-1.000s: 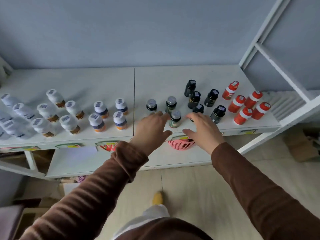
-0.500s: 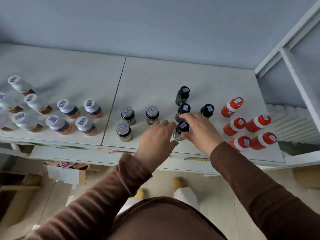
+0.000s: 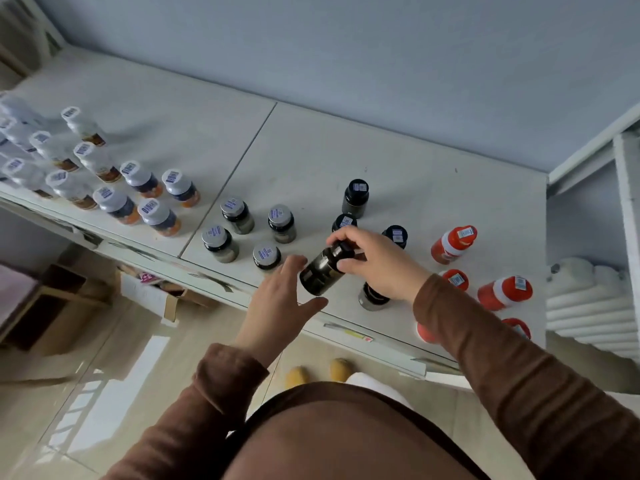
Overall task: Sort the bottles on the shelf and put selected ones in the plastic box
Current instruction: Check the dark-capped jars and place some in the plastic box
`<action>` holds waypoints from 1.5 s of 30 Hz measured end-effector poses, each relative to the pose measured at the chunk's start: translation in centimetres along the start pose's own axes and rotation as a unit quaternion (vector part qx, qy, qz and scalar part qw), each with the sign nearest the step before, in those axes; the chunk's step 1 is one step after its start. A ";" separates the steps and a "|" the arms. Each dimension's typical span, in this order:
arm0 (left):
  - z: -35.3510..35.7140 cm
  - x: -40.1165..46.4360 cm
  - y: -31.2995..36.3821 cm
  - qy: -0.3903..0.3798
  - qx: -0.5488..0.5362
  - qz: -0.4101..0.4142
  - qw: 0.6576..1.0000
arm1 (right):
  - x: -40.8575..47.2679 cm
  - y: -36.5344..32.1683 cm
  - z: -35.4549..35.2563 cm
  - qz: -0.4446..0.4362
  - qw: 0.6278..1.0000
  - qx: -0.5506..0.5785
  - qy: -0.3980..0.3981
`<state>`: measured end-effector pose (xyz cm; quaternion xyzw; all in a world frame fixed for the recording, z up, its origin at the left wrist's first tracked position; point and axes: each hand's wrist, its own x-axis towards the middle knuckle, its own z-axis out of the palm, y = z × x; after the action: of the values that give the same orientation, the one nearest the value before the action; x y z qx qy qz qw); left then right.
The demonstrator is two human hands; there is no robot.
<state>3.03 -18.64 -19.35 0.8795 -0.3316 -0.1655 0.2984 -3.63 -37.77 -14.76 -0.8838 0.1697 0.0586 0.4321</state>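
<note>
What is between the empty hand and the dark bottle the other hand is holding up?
Nothing visible. The left hand is open right beside the tilted dark bottle, which the right hand grips by its cap end above the shelf.

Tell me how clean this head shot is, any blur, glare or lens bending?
Head view: the white bottles at far left are smeared and soft, while the dark bottle in the right hand is fairly sharp; window glare washes the floor tiles at lower left; wide-angle bending tilts the shelf and leans the red bottles outward; light is soft, shadows faint.
</note>
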 end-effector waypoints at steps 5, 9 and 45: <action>-0.8 -0.1 1.9 0.016 -0.281 -0.030 0.959 | -0.3 -1.5 -3.1 -0.012 0.991 0.131 -0.025; -2.1 0.3 2.8 -0.126 -0.608 -0.125 0.774 | 0.1 -3.4 -3.8 -0.003 0.976 0.214 0.033; -0.9 4.2 0.5 0.022 0.129 0.088 0.987 | 1.7 2.0 2.7 -0.053 0.976 -0.209 0.009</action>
<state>6.28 -21.46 -18.75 0.8814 -0.4198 -0.0748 0.2031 -2.64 -37.20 -18.33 -0.9629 0.1102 0.0614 0.2387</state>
